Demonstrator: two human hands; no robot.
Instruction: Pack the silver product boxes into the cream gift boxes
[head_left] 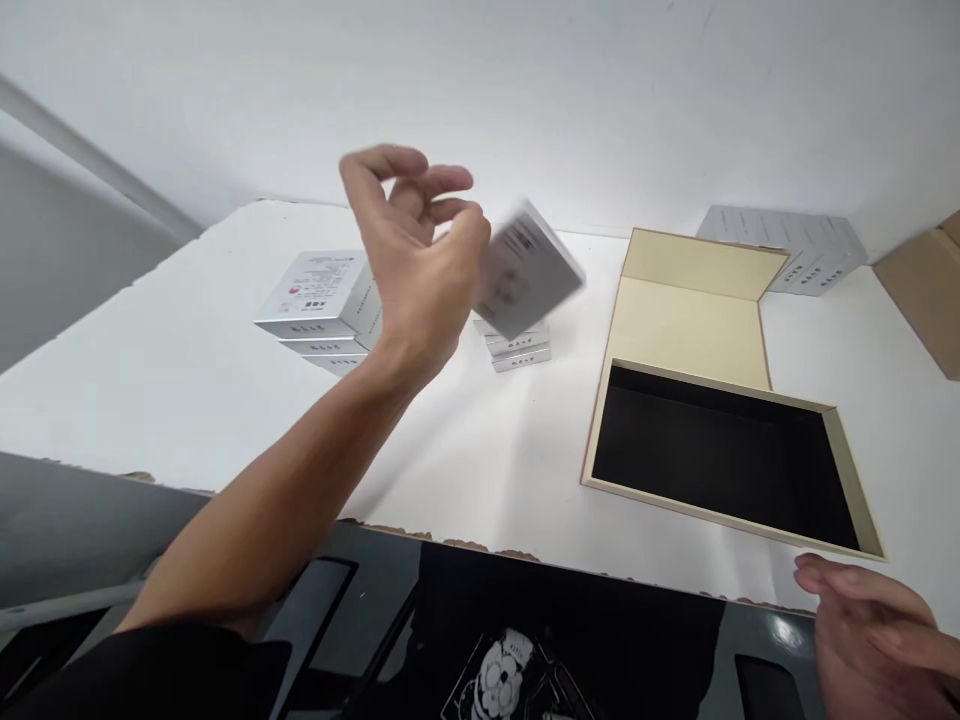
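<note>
Left hand (450, 215) raised, fingers curled and apart; blurred, tilted small box (525, 275) beside it above the middle stack (519, 350), can't tell if gripped. Right hand (874, 625) released at near right, just off the open case (720, 460). Left stack (319, 290) on worktop (465, 460).

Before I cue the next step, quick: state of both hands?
Left hand: fingers bent, blurred small box beside it; grip cannot be told.
Right hand: open, nothing visible in it.
</note>
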